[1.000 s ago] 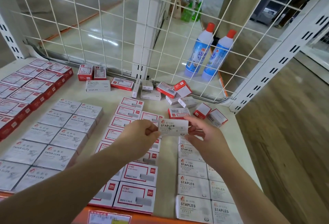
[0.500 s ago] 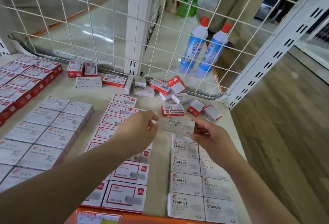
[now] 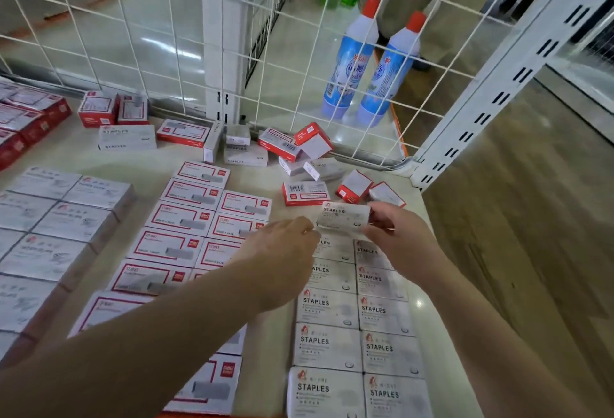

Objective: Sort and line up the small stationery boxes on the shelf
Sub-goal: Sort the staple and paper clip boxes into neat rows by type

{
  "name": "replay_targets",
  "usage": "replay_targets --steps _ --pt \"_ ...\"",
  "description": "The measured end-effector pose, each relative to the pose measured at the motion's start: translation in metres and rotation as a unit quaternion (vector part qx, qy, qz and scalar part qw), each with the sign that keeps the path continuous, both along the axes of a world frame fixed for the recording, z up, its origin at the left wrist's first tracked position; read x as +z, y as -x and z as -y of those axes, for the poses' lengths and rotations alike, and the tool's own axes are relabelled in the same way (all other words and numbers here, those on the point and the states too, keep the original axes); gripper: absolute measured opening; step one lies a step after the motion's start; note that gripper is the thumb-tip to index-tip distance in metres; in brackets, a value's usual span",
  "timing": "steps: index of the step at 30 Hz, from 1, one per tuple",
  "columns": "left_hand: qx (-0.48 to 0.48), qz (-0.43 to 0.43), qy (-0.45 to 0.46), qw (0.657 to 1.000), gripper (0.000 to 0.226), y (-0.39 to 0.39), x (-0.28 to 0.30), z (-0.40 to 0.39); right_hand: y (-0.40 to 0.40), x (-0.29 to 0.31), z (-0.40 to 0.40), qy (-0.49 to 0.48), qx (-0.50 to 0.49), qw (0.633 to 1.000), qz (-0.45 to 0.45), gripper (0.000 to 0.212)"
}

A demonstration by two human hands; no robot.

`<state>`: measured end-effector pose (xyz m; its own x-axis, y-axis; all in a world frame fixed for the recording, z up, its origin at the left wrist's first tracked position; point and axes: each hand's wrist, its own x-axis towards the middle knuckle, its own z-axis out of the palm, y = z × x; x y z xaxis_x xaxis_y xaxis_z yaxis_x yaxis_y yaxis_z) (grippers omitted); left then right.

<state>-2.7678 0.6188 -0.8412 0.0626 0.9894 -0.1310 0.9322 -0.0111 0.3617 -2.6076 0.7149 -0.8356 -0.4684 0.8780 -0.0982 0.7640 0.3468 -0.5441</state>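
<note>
The staples box [image 3: 344,216] you hold looks like pale matt cardboard, as do the lined-up white boxes [image 3: 327,348] and the red-bordered boxes [image 3: 181,218] beside them. The shelf top [image 3: 269,344] under them is smooth and cream with a faint sheen, and the wire grid [image 3: 159,35] behind is white-coated metal. Beyond it, the two bottles [image 3: 352,62] are glossy plastic, and the floor [image 3: 518,218] to your right looks like wood-grain board.

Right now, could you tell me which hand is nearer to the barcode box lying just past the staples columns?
The right hand. It pinches a staples box just in front of the barcode box. The left hand sits further back and to the left.
</note>
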Motion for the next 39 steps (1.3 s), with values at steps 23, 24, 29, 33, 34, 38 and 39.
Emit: replay_targets --steps 23,24,29,33,34,38,39 --pt "0.014 0.016 0.016 1.000 0.038 -0.001 -0.013 -0.008 0.017 -0.020 -0.007 0.041 0.000 0.999 0.000 0.043" --pt "0.018 0.021 0.021 0.999 0.038 -0.001 -0.013 -0.009 0.017 -0.020 -0.006 0.040 0.000 0.999 -0.004 0.043" --pt "0.016 0.036 0.029 0.999 0.037 -0.001 -0.013 -0.007 0.016 -0.022 -0.004 0.035 0.008 0.999 -0.001 0.042" --pt "0.007 0.029 0.029 0.999 0.038 -0.002 -0.012 -0.005 0.017 -0.024 -0.003 0.013 0.012 1.000 0.007 0.042" --pt "0.008 0.029 0.025 0.999 0.039 -0.002 -0.012 -0.005 0.017 -0.025 -0.003 0.011 0.012 1.000 0.007 0.042" --pt "-0.001 0.037 0.030 0.999 0.038 -0.003 -0.007 -0.005 0.018 -0.025 -0.003 0.011 0.004 1.000 0.014 0.043" --pt "-0.002 0.042 0.033 0.999 0.039 -0.002 -0.007 -0.005 0.018 -0.024 -0.003 0.012 0.002 1.000 0.016 0.043"
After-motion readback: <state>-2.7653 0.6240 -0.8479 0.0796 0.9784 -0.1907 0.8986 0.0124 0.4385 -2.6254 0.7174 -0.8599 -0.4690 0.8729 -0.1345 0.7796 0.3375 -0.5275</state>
